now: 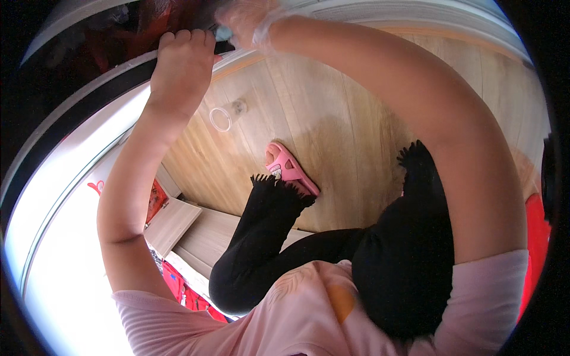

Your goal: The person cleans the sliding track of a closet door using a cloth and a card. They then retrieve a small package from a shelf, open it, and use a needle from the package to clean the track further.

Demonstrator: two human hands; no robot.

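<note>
My left hand (pixel 181 65) is raised at the upper left, its fingers curled over the pale rim of a dark glossy panel (pixel 107 50). Close beside it, my right hand (pixel 246 24) reaches in from the right and is smeared by motion. Something whitish and see-through circles the right wrist. A small pale blue piece (pixel 223 33), too blurred to name, shows between the two hands by the right fingers. Whether the right hand grips it is hidden by the blur.
A clear plastic cup (pixel 221 120) lies tipped on the wood-look floor (pixel 350 113). My foot wears a pink sandal (pixel 294 172). Lower left are a light wooden board (pixel 173 224), a red fabric item (pixel 187 292) and a bright white surface (pixel 65 267). Red material (pixel 536 243) stands far right.
</note>
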